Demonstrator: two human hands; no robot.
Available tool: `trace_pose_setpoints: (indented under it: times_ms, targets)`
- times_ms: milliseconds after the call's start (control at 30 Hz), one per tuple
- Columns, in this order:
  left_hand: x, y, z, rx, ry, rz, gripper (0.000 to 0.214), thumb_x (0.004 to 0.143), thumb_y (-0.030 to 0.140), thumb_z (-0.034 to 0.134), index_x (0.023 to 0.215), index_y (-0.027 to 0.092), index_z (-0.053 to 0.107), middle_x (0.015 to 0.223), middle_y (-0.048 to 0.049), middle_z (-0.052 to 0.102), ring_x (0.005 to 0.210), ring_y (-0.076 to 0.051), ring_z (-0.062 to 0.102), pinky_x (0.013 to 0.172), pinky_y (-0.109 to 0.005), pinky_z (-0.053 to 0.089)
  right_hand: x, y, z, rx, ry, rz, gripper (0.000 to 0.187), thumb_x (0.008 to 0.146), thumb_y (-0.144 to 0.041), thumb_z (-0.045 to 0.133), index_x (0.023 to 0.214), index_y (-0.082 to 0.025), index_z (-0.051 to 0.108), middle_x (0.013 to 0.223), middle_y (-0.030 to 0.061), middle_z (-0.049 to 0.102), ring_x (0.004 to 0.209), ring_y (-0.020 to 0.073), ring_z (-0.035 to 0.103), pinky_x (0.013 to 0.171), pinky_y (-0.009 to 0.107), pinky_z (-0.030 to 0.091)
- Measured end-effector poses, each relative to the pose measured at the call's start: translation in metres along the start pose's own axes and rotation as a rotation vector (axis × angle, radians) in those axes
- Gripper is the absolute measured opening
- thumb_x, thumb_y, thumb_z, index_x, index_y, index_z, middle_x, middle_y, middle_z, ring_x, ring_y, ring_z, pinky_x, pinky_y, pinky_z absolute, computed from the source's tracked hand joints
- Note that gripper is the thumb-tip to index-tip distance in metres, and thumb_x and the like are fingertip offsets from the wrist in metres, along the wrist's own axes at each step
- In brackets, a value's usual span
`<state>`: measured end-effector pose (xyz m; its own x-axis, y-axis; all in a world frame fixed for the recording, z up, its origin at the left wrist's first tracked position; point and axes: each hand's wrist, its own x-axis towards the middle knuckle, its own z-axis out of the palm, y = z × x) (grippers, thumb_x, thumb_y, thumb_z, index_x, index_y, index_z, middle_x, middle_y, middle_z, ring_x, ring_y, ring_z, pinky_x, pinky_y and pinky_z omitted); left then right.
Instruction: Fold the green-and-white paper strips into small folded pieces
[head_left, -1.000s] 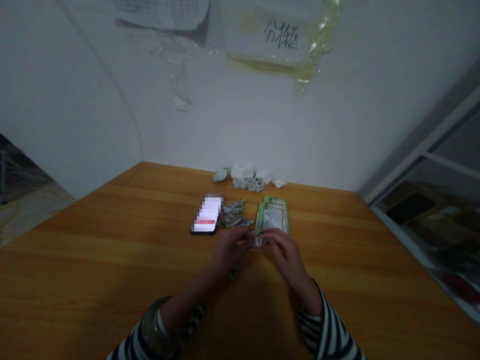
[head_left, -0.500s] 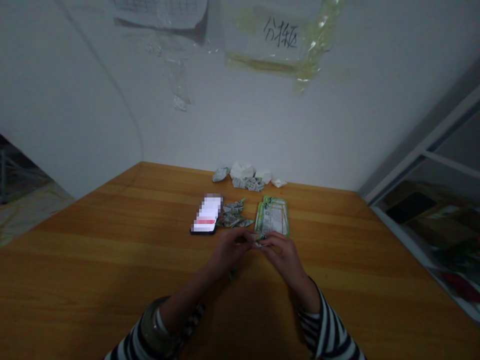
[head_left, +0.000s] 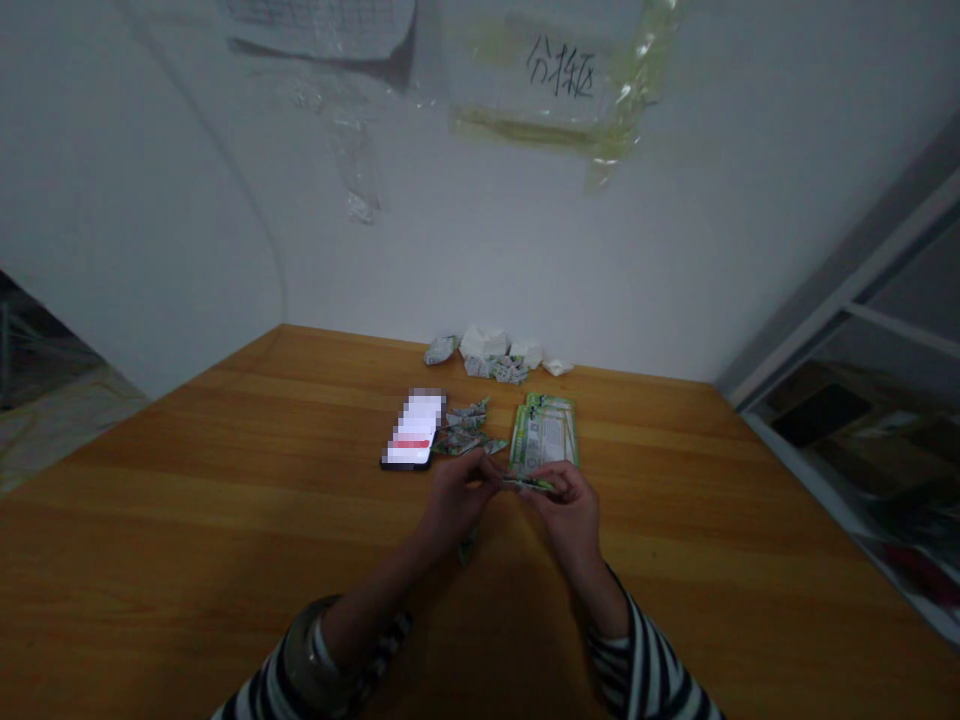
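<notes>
Between my left hand (head_left: 456,500) and my right hand (head_left: 571,508), a small folded printed paper (head_left: 527,483) with green and white markings is pinched by the fingertips. It is seen nearly edge-on, and the fingers cover its ends. Just beyond the hands lies a stack of green-edged printed sheets (head_left: 543,435). Left of that stack are several folded printed pieces (head_left: 466,430). A small green scrap (head_left: 468,546) shows partly beside my left wrist, on the table.
A phone (head_left: 414,430) with a lit screen lies left of the folded pieces. Crumpled white tissues (head_left: 484,342) and more folded pieces (head_left: 510,370) lie along the wall side of the wooden table (head_left: 225,480). A shelf unit (head_left: 855,400) stands at the right.
The paper has turned flatter between my fingers, showing more green at its right end. My right hand has shifted slightly, and more of the scrap by my left wrist shows.
</notes>
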<state>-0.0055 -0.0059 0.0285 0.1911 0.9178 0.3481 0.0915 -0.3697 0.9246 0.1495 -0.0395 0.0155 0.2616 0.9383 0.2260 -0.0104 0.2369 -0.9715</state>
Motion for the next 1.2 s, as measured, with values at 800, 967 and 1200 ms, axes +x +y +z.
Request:
trace_pose_setpoints:
  times_ms: [800,967,1200]
  targets:
    - [-0.01,0.001,0.003,0.278,0.07,0.413,0.018,0.077,0.005,0.061,0.065,0.018,0.056,0.085,-0.0042,0.07,0.076,-0.015,0.066,0.067,-0.023,0.05,-0.001,-0.006,-0.022,-0.687,-0.084,-0.641,0.019,0.09,-0.013,0.049,0.086,-0.019,0.067,0.086,0.0087,0.067,0.082,0.0202,0.062,0.073,0.033,0.052]
    - [-0.011,-0.002,0.004,0.303,0.05,0.364,0.017,0.078,0.005,0.059,0.066,0.018,0.056,0.086,-0.0043,0.07,0.078,-0.016,0.066,0.067,-0.024,0.05,0.002,-0.002,-0.016,-0.565,-0.091,-0.46,0.018,0.086,-0.011,0.05,0.077,-0.02,0.063,0.075,0.0034,0.064,0.073,0.0183,0.062,0.066,0.029,0.049]
    - [-0.01,-0.003,0.002,0.339,-0.074,0.183,0.012,0.077,0.01,0.064,0.074,0.019,0.055,0.086,-0.0014,0.068,0.078,-0.016,0.065,0.07,-0.025,0.05,0.001,-0.003,-0.016,-0.427,-0.063,-0.339,0.01,0.081,-0.014,0.058,0.082,-0.021,0.065,0.084,0.0035,0.071,0.079,0.019,0.067,0.073,0.029,0.052]
